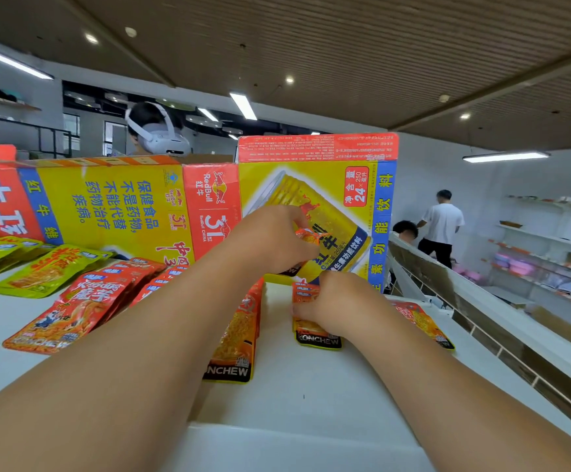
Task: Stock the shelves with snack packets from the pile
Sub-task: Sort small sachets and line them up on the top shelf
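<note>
While an orange packet point(306, 235) is pinched at the curled fingertips of the left hand point(272, 241) and held up against the face of the upright Red Bull carton point(331, 185), the right hand point(328, 303) is curled over the top of a Konchew packet point(316, 335). That packet rests on the white shelf top point(311, 403), just in front of the carton; whether more than one packet is gripped there cannot be told.

Under the left forearm an orange stack point(234, 338) is laid on the same surface, and one further orange pouch point(420, 321) is seen just right of the right forearm. Orange packets are thus found in four places. Farther left, red packets point(73, 308) are fanned in an overlapping row, too closely packed to be counted, and green packets point(44, 272) are spread beyond them in two groups. A second carton point(100, 202) is set on its side beside the upright one, making two.

Three other people are visible: a headset wearer point(154, 131) behind the cartons, a figure in a white shirt point(442, 223) and a dark-haired head point(405, 229) beyond the shelf rail. White wall shelves point(549, 240) are ranged at the right, and the room is closed above by a slatted ceiling point(345, 46) in which four strip lights are counted.
</note>
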`<action>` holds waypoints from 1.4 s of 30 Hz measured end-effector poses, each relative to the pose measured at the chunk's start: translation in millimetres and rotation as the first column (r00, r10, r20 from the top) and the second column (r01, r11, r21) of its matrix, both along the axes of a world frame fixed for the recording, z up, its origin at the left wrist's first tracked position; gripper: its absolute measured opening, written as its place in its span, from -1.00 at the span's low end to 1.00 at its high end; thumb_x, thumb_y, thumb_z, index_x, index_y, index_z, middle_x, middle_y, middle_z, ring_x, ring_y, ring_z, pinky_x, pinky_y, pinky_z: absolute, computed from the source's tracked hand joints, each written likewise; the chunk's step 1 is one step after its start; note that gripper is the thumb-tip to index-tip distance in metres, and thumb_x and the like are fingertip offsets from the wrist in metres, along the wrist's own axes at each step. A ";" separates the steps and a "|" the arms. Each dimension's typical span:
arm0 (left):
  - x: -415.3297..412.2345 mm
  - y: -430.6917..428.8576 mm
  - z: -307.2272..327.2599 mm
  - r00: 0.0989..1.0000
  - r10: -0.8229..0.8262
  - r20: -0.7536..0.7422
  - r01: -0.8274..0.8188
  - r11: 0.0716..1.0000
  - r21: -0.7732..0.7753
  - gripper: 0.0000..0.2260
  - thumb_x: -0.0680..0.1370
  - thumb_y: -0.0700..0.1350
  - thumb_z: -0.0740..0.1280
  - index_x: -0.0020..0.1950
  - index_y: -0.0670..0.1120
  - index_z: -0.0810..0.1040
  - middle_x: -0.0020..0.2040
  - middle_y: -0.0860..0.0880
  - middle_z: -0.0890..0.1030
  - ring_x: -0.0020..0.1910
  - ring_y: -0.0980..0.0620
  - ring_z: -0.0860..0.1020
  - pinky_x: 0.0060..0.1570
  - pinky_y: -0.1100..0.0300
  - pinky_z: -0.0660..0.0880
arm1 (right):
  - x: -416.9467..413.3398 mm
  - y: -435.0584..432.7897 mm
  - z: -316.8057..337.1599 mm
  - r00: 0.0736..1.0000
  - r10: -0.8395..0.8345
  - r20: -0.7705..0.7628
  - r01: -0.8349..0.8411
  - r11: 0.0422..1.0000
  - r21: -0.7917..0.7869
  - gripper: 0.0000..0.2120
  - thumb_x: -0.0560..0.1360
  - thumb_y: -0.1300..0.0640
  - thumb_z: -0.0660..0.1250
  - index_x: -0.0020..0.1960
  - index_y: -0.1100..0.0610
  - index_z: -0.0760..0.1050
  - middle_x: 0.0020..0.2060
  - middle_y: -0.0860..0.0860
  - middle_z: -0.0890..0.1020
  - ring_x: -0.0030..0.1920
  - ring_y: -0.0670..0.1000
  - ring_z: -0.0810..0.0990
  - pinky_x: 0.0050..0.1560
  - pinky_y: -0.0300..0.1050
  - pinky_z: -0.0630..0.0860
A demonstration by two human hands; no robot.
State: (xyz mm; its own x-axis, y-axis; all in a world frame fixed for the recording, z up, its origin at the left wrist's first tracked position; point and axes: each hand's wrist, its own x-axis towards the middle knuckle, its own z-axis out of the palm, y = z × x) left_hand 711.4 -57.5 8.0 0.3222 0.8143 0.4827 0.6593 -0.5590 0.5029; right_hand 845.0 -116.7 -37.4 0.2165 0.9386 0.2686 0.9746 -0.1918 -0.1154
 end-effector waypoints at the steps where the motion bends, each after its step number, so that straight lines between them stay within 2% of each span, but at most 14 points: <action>1: -0.3 -0.2 0.1 1.000 0.000 -0.004 0.000 1.000 0.001 -0.62 0.44 0.15 0.46 0.23 0.16 0.56 0.04 0.06 0.61 -0.09 0.06 0.59 -0.02 0.06 0.61 | 0.6 0.5 0.4 1.000 -0.002 -0.005 0.002 1.000 -0.006 -0.55 0.43 -0.26 0.38 0.06 0.10 0.53 -0.08 0.07 0.60 -0.09 0.09 0.56 -0.19 -0.12 0.46; 6: -1.7 -1.8 0.4 1.000 -0.007 -0.006 0.007 1.000 -0.003 -0.62 0.45 0.15 0.46 0.25 0.16 0.55 0.04 0.06 0.62 -0.08 0.07 0.60 0.00 0.03 0.61 | 14.1 1.1 7.0 0.990 0.010 -0.142 -0.011 1.000 -0.005 -0.54 0.37 -0.36 0.35 -0.07 0.04 0.55 -0.20 0.01 0.63 -0.19 0.05 0.60 -0.21 -0.12 0.51; 9: -2.0 -2.4 0.5 1.000 -0.008 -0.008 0.008 1.000 0.008 -0.61 0.45 0.15 0.46 0.25 0.16 0.55 0.01 0.07 0.61 -0.11 0.11 0.58 -0.02 0.06 0.61 | 28.4 -6.4 18.6 0.964 0.071 -0.257 -0.033 0.988 0.152 -0.76 0.50 -0.17 0.36 -0.13 0.01 0.55 -0.25 -0.02 0.61 -0.26 0.01 0.57 -0.28 -0.11 0.44; 11: -1.5 -2.7 0.4 1.000 -0.011 -0.003 0.011 1.000 0.005 -0.61 0.45 0.15 0.46 0.25 0.17 0.54 -0.01 0.07 0.61 -0.12 0.11 0.58 -0.03 0.04 0.62 | 35.1 -11.3 24.6 0.926 0.174 -0.335 -0.076 0.955 0.288 -0.87 0.57 -0.01 0.30 -0.10 -0.03 0.59 -0.23 -0.05 0.63 -0.25 0.03 0.59 -0.24 -0.06 0.52; 15: 1.4 -5.2 -0.8 1.000 0.004 -0.016 -0.004 1.000 0.014 -0.57 0.44 0.16 0.46 0.29 0.18 0.52 0.00 0.09 0.61 -0.09 0.09 0.59 -0.07 0.08 0.60 | 34.7 -11.9 25.6 0.872 0.262 -0.413 -0.094 0.918 0.385 -0.80 0.62 0.06 0.21 -0.07 -0.10 0.58 -0.15 -0.07 0.67 -0.20 0.09 0.65 -0.07 0.11 0.64; 19: 6.2 -10.9 -4.1 1.000 -0.014 -0.017 0.015 0.999 0.045 -0.54 0.45 0.19 0.49 0.31 0.16 0.52 0.10 0.11 0.59 -0.04 0.08 0.57 -0.23 0.23 0.47 | 32.1 -9.7 25.6 0.837 0.310 -0.451 -0.123 0.910 0.397 -0.79 0.63 0.08 0.21 -0.01 -0.14 0.59 -0.17 -0.03 0.66 -0.15 0.10 0.67 -0.03 0.06 0.61; 22: 13.1 -13.6 -4.7 0.999 -0.041 0.003 0.041 0.997 0.070 -0.50 0.44 0.20 0.52 0.32 0.13 0.52 0.13 0.07 0.60 0.01 0.06 0.57 -0.13 0.17 0.52 | 31.6 -11.5 25.6 0.823 0.298 -0.483 -0.103 0.915 0.389 -0.75 0.62 0.01 0.25 0.25 0.00 0.58 -0.16 -0.08 0.61 -0.08 0.03 0.65 -0.04 -0.05 0.56; 25: 21.2 -14.9 -8.2 0.989 -0.112 0.096 0.111 0.994 0.024 -0.51 0.43 0.10 0.56 0.31 0.13 0.53 0.14 0.09 0.58 -0.05 0.09 0.56 -0.21 0.23 0.47 | 35.0 -14.6 27.1 0.824 0.301 -0.480 -0.093 0.907 0.410 -0.74 0.62 -0.04 0.27 0.27 -0.01 0.52 -0.09 -0.10 0.59 -0.13 -0.04 0.57 -0.06 0.00 0.55; 27: 24.6 -15.0 -12.7 0.978 -0.171 0.122 0.170 0.985 0.017 -0.55 0.43 0.00 0.56 0.28 0.17 0.55 0.13 0.11 0.59 -0.15 0.11 0.59 -0.28 0.19 0.52 | 38.9 -15.2 27.0 0.823 0.299 -0.483 -0.086 0.906 0.415 -0.69 0.61 -0.06 0.29 0.33 -0.05 0.48 -0.04 -0.11 0.50 -0.06 -0.06 0.47 -0.07 -0.09 0.40; 30: 27.3 -16.0 -15.7 0.967 -0.232 0.107 0.232 0.973 0.008 -0.54 0.45 -0.17 0.48 0.26 0.21 0.55 0.11 0.15 0.59 -0.14 0.05 0.62 -0.21 0.12 0.58 | 46.4 -12.8 26.0 0.824 0.281 -0.491 -0.045 0.898 0.437 -0.83 0.54 -0.07 0.38 0.10 -0.11 0.47 -0.11 -0.19 0.54 -0.05 -0.06 0.54 -0.13 -0.11 0.39; 32: 26.6 -17.3 -15.6 0.960 -0.263 0.095 0.263 0.965 0.011 -0.54 0.47 -0.21 0.43 0.25 0.24 0.54 0.11 0.19 0.58 -0.08 0.07 0.62 -0.22 0.15 0.58 | 50.8 -9.1 24.6 0.830 0.239 -0.504 -0.009 0.910 0.415 -0.82 0.47 -0.07 0.44 -0.01 -0.04 0.50 -0.17 -0.11 0.61 -0.13 -0.03 0.59 -0.23 -0.11 0.43; 37: 27.0 -22.4 -14.5 0.940 -0.338 0.054 0.337 0.941 0.022 -0.51 0.50 -0.22 0.41 0.31 0.25 0.52 0.13 0.22 0.58 0.01 0.14 0.57 -0.18 0.20 0.57 | 60.2 -3.5 20.6 0.857 0.171 -0.486 0.022 0.931 0.365 -0.71 0.37 -0.12 0.47 0.01 -0.02 0.54 -0.17 -0.02 0.63 -0.17 0.02 0.62 -0.20 -0.05 0.55; 39: 28.1 -22.5 -15.6 0.940 -0.339 0.041 0.339 0.941 0.015 -0.52 0.51 -0.20 0.42 0.34 0.23 0.51 0.16 0.21 0.57 0.01 0.12 0.57 -0.15 0.22 0.56 | 63.1 -3.9 21.1 0.864 0.132 -0.486 0.062 0.930 0.363 -0.70 0.35 -0.14 0.44 -0.03 0.00 0.52 -0.20 0.00 0.62 -0.19 0.05 0.61 -0.28 -0.06 0.49; 42: 29.2 -21.4 -16.4 0.945 -0.326 0.014 0.327 0.945 -0.016 -0.59 0.53 -0.15 0.43 0.27 0.25 0.50 0.14 0.20 0.57 -0.03 0.03 0.61 -0.19 0.28 0.51 | 70.0 -6.1 22.4 0.886 0.030 -0.463 0.134 0.939 0.317 -0.66 0.33 -0.15 0.40 -0.03 0.04 0.49 -0.25 0.00 0.59 -0.24 0.05 0.60 -0.33 -0.10 0.43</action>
